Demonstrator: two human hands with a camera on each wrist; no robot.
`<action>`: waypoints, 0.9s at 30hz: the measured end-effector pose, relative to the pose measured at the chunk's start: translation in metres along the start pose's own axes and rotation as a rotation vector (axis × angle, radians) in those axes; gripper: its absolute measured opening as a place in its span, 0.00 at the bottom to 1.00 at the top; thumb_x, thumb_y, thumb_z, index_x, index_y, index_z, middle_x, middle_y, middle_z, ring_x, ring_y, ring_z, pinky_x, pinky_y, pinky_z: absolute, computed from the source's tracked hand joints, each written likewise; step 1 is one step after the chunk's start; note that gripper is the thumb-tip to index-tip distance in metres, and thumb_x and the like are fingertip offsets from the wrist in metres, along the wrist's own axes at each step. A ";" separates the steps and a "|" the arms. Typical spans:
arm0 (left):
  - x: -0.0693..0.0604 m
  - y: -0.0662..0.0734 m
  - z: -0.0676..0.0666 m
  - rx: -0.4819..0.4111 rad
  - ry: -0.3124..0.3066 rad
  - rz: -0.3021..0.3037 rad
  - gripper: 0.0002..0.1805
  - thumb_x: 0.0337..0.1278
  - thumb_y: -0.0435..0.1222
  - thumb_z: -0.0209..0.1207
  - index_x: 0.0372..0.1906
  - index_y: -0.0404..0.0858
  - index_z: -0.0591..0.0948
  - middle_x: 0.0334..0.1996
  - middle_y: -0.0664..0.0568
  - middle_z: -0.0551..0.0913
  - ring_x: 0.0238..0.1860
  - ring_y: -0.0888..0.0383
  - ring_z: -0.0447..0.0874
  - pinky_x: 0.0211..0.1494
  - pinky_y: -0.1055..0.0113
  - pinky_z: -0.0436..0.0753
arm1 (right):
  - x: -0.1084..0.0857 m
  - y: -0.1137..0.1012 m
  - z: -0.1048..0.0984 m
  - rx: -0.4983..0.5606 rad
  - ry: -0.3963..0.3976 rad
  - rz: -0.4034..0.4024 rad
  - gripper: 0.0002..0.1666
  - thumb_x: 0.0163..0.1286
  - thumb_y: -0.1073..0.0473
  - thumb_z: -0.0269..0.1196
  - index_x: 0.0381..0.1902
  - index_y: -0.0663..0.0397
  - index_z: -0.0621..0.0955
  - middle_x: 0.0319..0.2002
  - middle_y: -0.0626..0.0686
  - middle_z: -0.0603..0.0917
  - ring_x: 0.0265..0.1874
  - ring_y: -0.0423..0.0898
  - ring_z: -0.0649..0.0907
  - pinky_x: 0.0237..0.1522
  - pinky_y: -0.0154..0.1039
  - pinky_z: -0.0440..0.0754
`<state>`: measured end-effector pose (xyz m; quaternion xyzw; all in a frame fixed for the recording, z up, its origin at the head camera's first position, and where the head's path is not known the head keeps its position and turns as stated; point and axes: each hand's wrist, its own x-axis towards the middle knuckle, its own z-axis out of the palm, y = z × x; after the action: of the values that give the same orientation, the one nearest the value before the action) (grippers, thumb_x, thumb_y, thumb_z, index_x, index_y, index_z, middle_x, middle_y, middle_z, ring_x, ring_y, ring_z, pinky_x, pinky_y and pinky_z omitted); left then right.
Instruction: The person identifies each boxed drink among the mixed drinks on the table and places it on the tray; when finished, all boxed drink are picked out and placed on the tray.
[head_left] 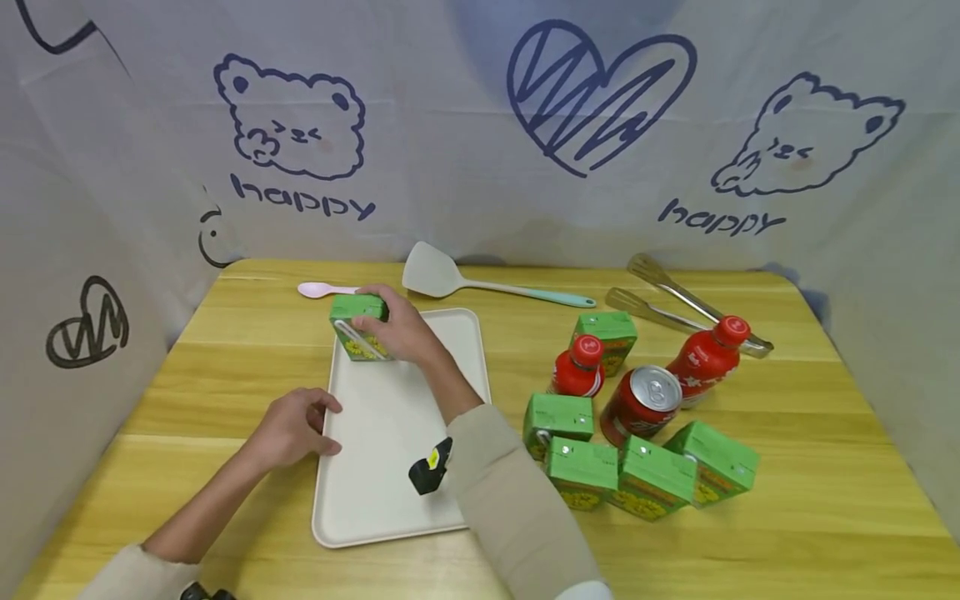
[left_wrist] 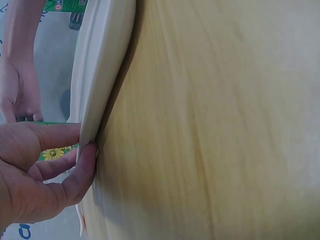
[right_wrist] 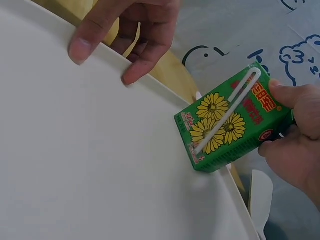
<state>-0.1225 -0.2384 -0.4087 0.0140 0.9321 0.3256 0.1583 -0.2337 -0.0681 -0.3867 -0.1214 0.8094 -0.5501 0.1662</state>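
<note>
A green drink carton with yellow flowers and a white straw on its side is gripped by my right hand over the far left corner of the white tray. In the right wrist view the carton tilts, its lower end near the tray's rim; I cannot tell whether it touches. My left hand is at the tray's left edge. As the left wrist view shows, its thumb and fingers pinch the tray's rim from both sides.
Right of the tray stand several green cartons, two red bottles and a red can. Along the back lie a pink spoon, a spatula and metal tongs. A cloth with drawings hangs behind the table.
</note>
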 end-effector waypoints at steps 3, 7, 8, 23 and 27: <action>0.000 0.000 0.000 -0.002 0.005 0.003 0.28 0.32 0.29 0.74 0.46 0.30 0.77 0.26 0.46 0.79 0.28 0.55 0.74 0.28 0.64 0.73 | 0.002 0.001 0.000 0.033 -0.009 -0.003 0.26 0.70 0.53 0.58 0.64 0.37 0.68 0.60 0.49 0.73 0.54 0.44 0.75 0.61 0.46 0.70; 0.000 -0.001 0.000 0.000 0.005 0.010 0.28 0.32 0.29 0.74 0.46 0.29 0.77 0.26 0.45 0.78 0.28 0.56 0.73 0.28 0.64 0.73 | 0.005 0.000 0.002 0.035 -0.017 -0.004 0.25 0.71 0.54 0.56 0.65 0.38 0.67 0.61 0.49 0.72 0.55 0.44 0.74 0.62 0.46 0.70; 0.000 -0.001 0.001 0.000 0.005 0.008 0.28 0.32 0.29 0.74 0.46 0.30 0.77 0.26 0.45 0.78 0.28 0.55 0.73 0.28 0.64 0.73 | 0.005 -0.001 0.002 0.032 -0.018 -0.004 0.25 0.71 0.54 0.56 0.65 0.38 0.67 0.61 0.49 0.72 0.55 0.44 0.74 0.62 0.46 0.70; 0.000 0.000 0.001 0.002 0.009 0.000 0.27 0.32 0.29 0.74 0.45 0.30 0.78 0.27 0.45 0.78 0.28 0.55 0.73 0.29 0.65 0.73 | 0.003 -0.013 0.002 -0.164 -0.019 -0.014 0.31 0.72 0.55 0.53 0.71 0.43 0.59 0.70 0.50 0.61 0.66 0.46 0.68 0.68 0.45 0.65; 0.000 -0.001 0.001 0.007 0.005 0.003 0.27 0.32 0.29 0.74 0.45 0.30 0.78 0.27 0.45 0.78 0.28 0.55 0.73 0.29 0.65 0.73 | -0.006 -0.020 0.000 -0.223 0.010 -0.023 0.34 0.71 0.54 0.55 0.72 0.43 0.58 0.73 0.49 0.56 0.70 0.46 0.63 0.70 0.44 0.62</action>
<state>-0.1220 -0.2385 -0.4096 0.0151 0.9336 0.3227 0.1552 -0.2282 -0.0732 -0.3676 -0.1455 0.8650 -0.4589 0.1413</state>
